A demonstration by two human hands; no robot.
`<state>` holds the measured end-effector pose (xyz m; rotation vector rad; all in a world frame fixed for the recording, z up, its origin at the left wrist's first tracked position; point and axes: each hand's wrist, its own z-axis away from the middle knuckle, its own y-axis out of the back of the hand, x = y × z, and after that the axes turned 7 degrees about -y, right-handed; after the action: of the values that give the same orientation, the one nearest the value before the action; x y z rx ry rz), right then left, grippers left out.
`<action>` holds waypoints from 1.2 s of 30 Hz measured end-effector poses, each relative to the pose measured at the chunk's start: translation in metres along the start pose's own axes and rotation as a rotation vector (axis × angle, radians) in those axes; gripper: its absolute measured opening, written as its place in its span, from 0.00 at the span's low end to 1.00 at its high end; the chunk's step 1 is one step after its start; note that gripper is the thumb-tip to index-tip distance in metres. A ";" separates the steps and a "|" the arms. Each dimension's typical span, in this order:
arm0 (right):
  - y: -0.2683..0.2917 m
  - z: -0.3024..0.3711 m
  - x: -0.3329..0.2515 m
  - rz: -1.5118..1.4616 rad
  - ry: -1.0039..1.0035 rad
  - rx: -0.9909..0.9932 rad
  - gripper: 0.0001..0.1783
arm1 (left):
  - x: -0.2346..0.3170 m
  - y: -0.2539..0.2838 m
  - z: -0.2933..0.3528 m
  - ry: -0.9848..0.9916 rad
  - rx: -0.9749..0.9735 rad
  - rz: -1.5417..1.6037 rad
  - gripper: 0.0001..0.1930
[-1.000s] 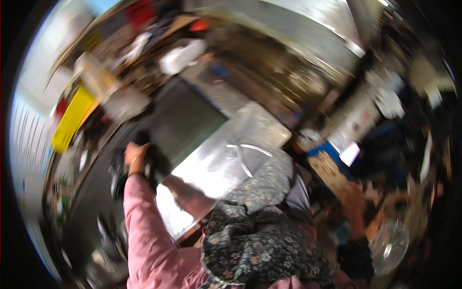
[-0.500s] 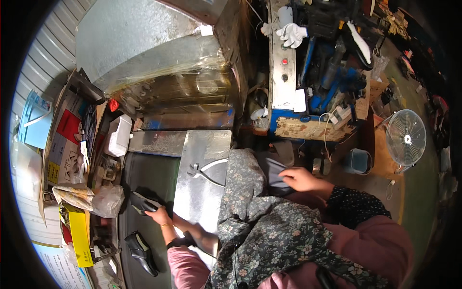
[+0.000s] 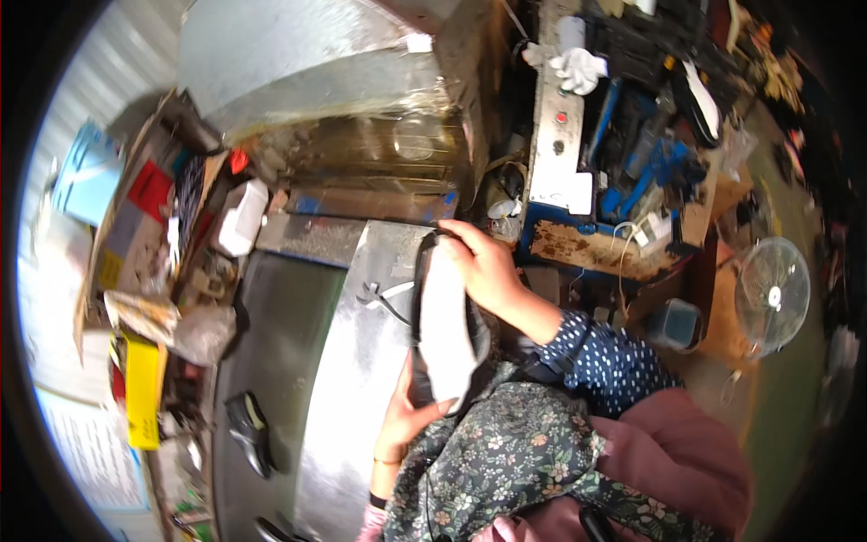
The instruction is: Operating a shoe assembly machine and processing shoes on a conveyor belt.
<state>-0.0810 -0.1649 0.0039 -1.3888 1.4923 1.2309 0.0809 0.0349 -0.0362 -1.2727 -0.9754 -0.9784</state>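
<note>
At the near edge of the metal counter (image 3: pixel 352 397), from the fingers outward:
Right hand (image 3: pixel 483 266): fingers curled over the far end of a shoe sole (image 3: pixel 444 330), closed on it.
Left hand (image 3: pixel 406 415): cupped under the near end of the sole, fingers wrapped round its edge; only part of the hand shows.
Sole: pale grey face with a dark rim, held above the counter's near edge over a floral apron (image 3: pixel 506 452).
Long axis: runs from the person toward the far edge of the counter, rounded end farthest away, pale face turned up.
Beside it: pliers (image 3: pixel 384 296) on the counter just left of the sole.
Farther left: a dark shoe (image 3: pixel 248 434) on the counter's left side, well apart.
</note>
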 end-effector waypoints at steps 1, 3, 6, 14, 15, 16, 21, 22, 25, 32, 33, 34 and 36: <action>0.000 -0.003 0.026 -0.089 0.035 -0.094 0.14 | -0.005 -0.013 -0.016 -0.101 -0.053 0.065 0.52; 0.003 0.020 0.039 0.078 0.063 -0.307 0.12 | -0.026 -0.024 -0.060 -0.211 0.087 -0.139 0.47; -0.001 0.038 0.052 0.370 0.302 -0.378 0.08 | -0.027 -0.024 -0.094 -0.053 0.129 -0.611 0.40; 0.006 0.027 0.044 0.281 0.128 -0.553 0.14 | -0.046 -0.007 -0.100 -0.625 0.213 -0.966 0.26; 0.013 0.031 0.040 0.316 0.152 -0.595 0.18 | -0.041 -0.007 -0.100 -0.617 0.223 -0.963 0.26; 0.023 0.040 0.041 0.348 0.062 -0.646 0.26 | -0.034 -0.006 -0.099 -0.471 0.195 -0.958 0.22; 0.055 0.130 0.079 0.362 -0.015 -0.315 0.21 | -0.021 -0.012 -0.110 -0.370 0.226 -1.033 0.12; 0.055 0.126 0.090 0.320 -0.154 -0.286 0.16 | -0.022 -0.012 -0.119 -0.353 0.237 -1.108 0.10; 0.056 0.101 0.099 0.127 -0.278 -0.438 0.11 | -0.033 0.015 -0.133 -0.225 0.195 -0.525 0.14; 0.030 0.128 0.188 -0.360 -0.759 -0.518 0.32 | -0.043 0.002 -0.110 -0.037 -0.045 -0.017 0.34; 0.017 0.125 0.182 -0.056 -0.781 -0.493 0.35 | -0.039 0.001 -0.110 -0.027 -0.049 -0.020 0.34; 0.020 0.117 0.176 0.056 -0.732 -0.560 0.36 | -0.032 0.001 -0.112 0.035 -0.046 0.060 0.35; 0.022 0.106 0.128 0.236 -0.658 -0.669 0.41 | -0.034 0.007 -0.101 0.097 -0.015 0.119 0.36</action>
<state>-0.1297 -0.0990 -0.1429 -1.0195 0.8154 2.2090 0.0810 -0.0647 -0.0755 -1.2697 -0.8097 -0.9469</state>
